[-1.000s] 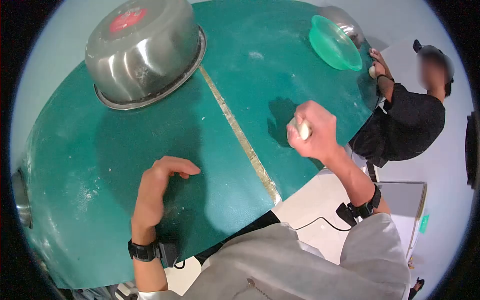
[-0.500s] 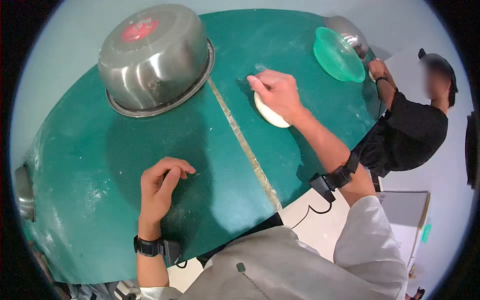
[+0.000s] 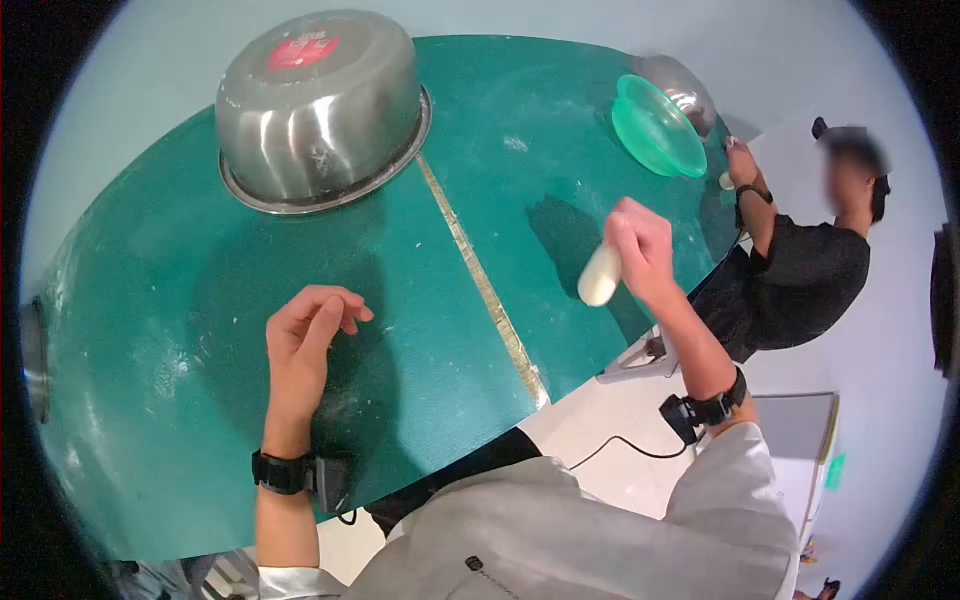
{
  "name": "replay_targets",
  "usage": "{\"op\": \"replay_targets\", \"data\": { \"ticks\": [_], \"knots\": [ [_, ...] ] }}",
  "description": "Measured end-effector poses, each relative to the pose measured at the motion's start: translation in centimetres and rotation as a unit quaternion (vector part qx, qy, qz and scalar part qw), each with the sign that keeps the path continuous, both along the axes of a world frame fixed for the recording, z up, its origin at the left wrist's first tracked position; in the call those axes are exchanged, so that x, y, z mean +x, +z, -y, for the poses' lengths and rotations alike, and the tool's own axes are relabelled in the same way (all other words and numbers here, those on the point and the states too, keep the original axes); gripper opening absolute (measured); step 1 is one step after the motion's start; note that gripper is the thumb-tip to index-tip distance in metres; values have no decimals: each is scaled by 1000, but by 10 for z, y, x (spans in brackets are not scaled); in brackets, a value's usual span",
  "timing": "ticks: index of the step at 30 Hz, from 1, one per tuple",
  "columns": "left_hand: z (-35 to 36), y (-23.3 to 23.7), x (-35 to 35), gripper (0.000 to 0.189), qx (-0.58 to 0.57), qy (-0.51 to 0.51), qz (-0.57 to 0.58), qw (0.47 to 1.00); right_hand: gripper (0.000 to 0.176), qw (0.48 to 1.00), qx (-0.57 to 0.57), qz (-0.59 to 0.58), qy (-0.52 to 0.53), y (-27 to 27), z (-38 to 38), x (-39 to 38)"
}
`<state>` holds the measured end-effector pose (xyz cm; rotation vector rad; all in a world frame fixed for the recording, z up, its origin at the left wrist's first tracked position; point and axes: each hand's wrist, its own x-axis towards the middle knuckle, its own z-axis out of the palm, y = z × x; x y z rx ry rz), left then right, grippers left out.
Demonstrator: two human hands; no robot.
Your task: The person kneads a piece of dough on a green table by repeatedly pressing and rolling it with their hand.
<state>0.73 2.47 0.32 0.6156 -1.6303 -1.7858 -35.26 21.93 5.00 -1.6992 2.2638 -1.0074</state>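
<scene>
My right hand (image 3: pixel 642 248) is closed round one end of a smooth white piece of dough (image 3: pixel 600 278). Its shadow falls to the left on the green table (image 3: pixel 450 390), apart from the dough, so the piece looks lifted. The end inside my fingers is hidden. Over the left part of the table, my left hand (image 3: pixel 310 335) hangs loosely curled, thumb and fingers a little apart, with nothing visible in it.
A large upturned steel basin (image 3: pixel 320 125) stands at the back left. Toward the far right are a green plastic bowl (image 3: pixel 660 130) and another metal bowl (image 3: pixel 680 85). A person in black (image 3: pixel 815 280) works beside them. One more metal container (image 3: pixel 35 360) shows at the left edge.
My right hand has moved right and toward me, raising the dough, which now points down toward me. My left hand has shifted slightly up and left. The camera view has shifted a little.
</scene>
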Motion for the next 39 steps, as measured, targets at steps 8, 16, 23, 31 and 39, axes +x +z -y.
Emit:
{"op": "replay_targets", "data": {
  "ticks": [8, 16, 23, 31, 39],
  "knots": [
    [0, 0, -6, 22, 26, 28, 9, 999, 31, 953, 10, -229, 199, -29, 16, 16],
    [7, -6, -7, 23, 11, 79, -22, 997, 37, 975, -66, -173, 126, -47, 87, 3],
    [8, -8, -5, 24, -30, 74, 8, 997, 44, 998, -39, -55, 5, -37, 71, 15],
    [9, -9, -1, 24, -35, 110, 12, 993, 38, 975, -215, -56, 2, -38, 5, 19],
    [6, -5, -5, 24, -28, 73, 49, 996, 22, 967, -117, -218, 60, -21, -8, 23]
  ]
}}
